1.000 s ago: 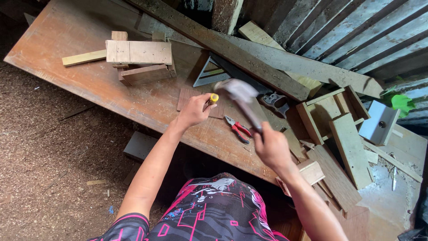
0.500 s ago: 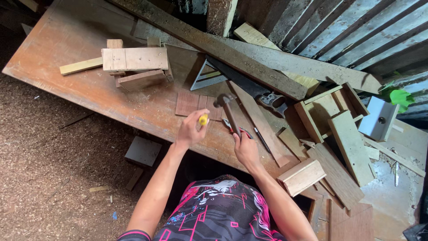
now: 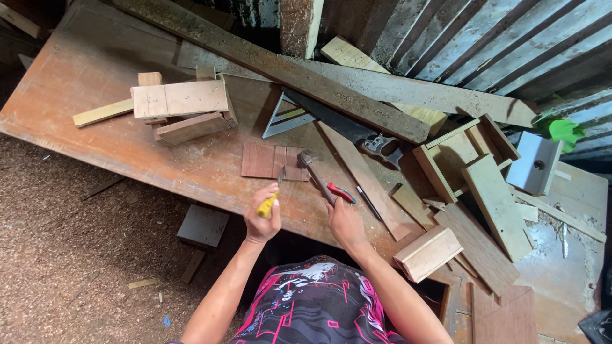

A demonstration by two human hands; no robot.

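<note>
Your hands have drawn back toward your body since half a second ago, when both were out over the small reddish board; the hammer head, raised a second ago, now sits low at that board. Your left hand [image 3: 262,220] is closed in a fist around a yellow-handled tool [image 3: 268,205], whose dark tip points up toward the small reddish board [image 3: 273,162] without touching it as far as you can see. Your right hand [image 3: 344,223] is wrapped around the end of the hammer [image 3: 317,176], fingers pressed shut on the handle, and the metal head lies at the right edge of that board. Red-handled pliers [image 3: 340,193] lie just beside the hammer handle, and a dark pencil [image 3: 368,202] rests a little farther right. All of this sits near the front edge of the worn brown workbench [image 3: 83,137]. Farther back you have a stack of pale wood blocks [image 3: 180,107], a metal triangular square [image 3: 285,114], a hand saw [image 3: 357,130] and a long rough plank [image 3: 331,79]. To the right stands an open wooden box [image 3: 468,153], with a pale block [image 3: 428,253] near your right forearm.
</note>
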